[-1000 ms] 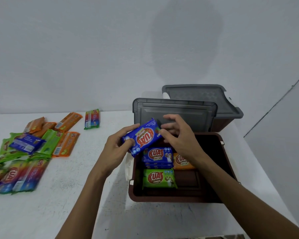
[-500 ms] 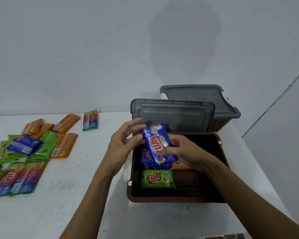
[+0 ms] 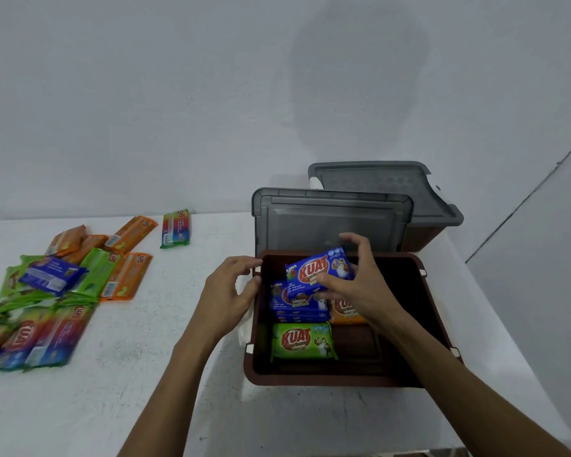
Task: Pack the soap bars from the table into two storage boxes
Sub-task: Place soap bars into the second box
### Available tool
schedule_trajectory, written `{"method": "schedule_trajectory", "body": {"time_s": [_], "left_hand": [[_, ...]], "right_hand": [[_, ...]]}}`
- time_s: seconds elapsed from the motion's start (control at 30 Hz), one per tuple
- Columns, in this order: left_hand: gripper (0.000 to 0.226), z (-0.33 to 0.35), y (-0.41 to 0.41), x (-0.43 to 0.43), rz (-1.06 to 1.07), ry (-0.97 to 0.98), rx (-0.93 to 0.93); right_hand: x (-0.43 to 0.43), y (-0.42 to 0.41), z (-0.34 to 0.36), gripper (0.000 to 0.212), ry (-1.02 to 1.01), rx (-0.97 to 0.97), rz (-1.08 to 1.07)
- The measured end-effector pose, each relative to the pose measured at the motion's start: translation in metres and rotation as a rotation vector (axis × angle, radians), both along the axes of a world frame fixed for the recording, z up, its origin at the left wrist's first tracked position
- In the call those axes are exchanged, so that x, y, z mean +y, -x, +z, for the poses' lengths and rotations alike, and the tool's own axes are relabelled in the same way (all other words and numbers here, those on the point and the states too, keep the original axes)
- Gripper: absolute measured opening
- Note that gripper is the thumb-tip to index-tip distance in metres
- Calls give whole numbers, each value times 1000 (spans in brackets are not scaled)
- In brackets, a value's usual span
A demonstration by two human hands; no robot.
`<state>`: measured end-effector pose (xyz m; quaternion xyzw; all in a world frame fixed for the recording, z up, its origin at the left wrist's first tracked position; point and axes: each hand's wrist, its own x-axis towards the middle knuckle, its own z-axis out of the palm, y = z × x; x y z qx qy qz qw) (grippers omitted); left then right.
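My right hand (image 3: 360, 291) pinches a blue bar (image 3: 320, 270) over the box (image 3: 310, 379); my left hand (image 3: 228, 291) is loose and empty. Few are packed; the pile (image 3: 56, 291) waits on the worktop (image 3: 145, 374).

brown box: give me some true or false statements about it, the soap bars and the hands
1. The right hand holds a blue soap bar above the brown box. True.
2. The left hand holds a bar too. False: it is empty, beside the box's left rim.
3. A green soap bar lies in the box. True.
4. The grey lid is closed. False: it stands open behind the box.
5. The table has no bars left. False: many loose bars lie at its left.
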<state>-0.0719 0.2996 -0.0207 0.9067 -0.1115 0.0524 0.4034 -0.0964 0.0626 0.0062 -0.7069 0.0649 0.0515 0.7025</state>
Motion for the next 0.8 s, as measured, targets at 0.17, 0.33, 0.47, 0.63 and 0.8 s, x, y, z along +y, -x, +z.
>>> {"method": "schedule_trajectory", "body": {"time_s": [0.17,0.33,0.47,0.63,0.8], "left_hand": [[31,0,1,0,1,-6,13],[32,-1,0,1,-9,-1,22],[33,0,0,2,-11,2,29],[34,0,0,2,-19,8,24],[34,0,0,3,-22,-2,24]], "right_hand": [[12,1,-11,23,78,-4,4],[17,-1,-25,8,135,35,-19],[12,-6,-28,11,283,49,55],[14,-5,-31,12,607,9,61],[16,-6,-34,15,818,-28,96]]}}
